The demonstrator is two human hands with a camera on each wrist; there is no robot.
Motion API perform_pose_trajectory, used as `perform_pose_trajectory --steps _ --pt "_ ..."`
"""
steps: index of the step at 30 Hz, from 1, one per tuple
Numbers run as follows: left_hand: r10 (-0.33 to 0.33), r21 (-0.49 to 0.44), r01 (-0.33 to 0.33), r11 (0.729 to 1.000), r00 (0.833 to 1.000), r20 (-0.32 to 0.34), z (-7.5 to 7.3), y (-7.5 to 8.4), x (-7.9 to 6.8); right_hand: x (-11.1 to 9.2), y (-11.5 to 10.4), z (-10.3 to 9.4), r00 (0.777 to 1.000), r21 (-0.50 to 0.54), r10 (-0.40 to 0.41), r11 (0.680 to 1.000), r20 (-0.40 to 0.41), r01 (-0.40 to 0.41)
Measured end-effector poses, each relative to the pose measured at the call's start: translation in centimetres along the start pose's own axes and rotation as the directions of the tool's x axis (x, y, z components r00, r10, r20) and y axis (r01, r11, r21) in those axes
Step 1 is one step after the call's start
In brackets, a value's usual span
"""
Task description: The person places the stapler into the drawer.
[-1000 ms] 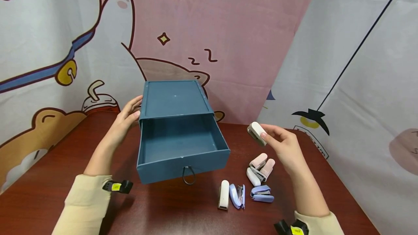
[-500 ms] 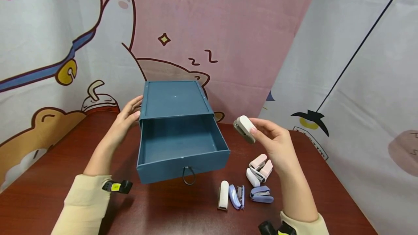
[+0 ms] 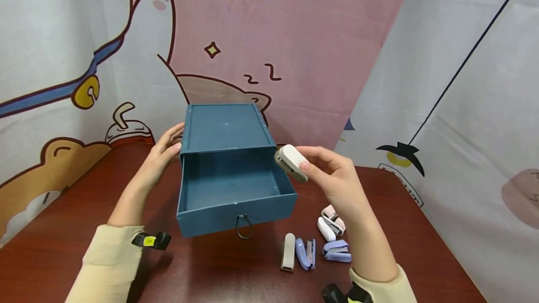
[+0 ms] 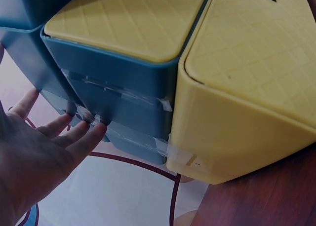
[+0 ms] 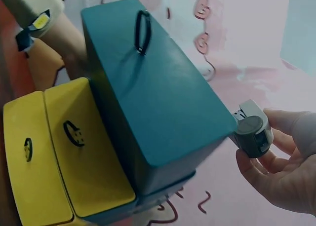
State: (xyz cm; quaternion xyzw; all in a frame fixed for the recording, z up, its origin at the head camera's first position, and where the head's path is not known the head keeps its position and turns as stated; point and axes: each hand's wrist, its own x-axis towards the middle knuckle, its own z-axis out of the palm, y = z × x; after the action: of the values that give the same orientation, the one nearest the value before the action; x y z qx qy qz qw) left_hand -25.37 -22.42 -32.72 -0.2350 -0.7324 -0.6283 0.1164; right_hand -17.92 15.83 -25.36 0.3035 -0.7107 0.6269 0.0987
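Head view: right hand [image 3: 334,174] grips a white stapler [image 3: 292,160], thumb on the near side, in the air at the right wall of the pulled-out blue drawer [image 3: 269,210]. Whether the stapler overhangs the drawer or sits just outside it: cannot tell. Left hand [image 3: 161,153] lies along the left side of the blue case [image 3: 225,127]; finger contact is hard to judge here.

Left wrist view settles that: fingers [image 4: 88,142] extended and spread, tips against the blue side. It also shows clear tape [image 4: 118,92] across that side and textured yellow panels [image 4: 242,132], unseen from the head.

Right wrist view adds two yellow drawer fronts [image 5: 93,171] with dark pulls [image 5: 28,149], plus the stapler's end.

Only the head view gives the table [image 3: 236,275] staplers: white one [image 3: 288,251], two violet-blue ones [image 3: 337,251], then a pink-and-white cluster [image 3: 326,229] partly behind the right forearm.
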Motion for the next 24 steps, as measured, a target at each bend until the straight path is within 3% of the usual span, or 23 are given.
perform_pose_trajectory --steps 5,14,24 --pt "-0.002 0.002 0.002 1.000 1.000 -0.001 0.1 0.0 0.0 1.0 -0.3 1.2 0.995 -0.021 -0.012 1.000 0.102 0.014" --pt "-0.007 0.010 0.007 1.000 1.000 -0.002 0.1 0.1 0.0 2.8 0.4 2.2 0.982 -0.168 -0.002 0.985 0.187 0.034" --pt "-0.005 0.006 0.005 1.000 1.000 0.000 0.1 0.1 0.0 3.8 1.4 3.0 0.962 -0.175 -0.012 0.983 0.274 0.062"
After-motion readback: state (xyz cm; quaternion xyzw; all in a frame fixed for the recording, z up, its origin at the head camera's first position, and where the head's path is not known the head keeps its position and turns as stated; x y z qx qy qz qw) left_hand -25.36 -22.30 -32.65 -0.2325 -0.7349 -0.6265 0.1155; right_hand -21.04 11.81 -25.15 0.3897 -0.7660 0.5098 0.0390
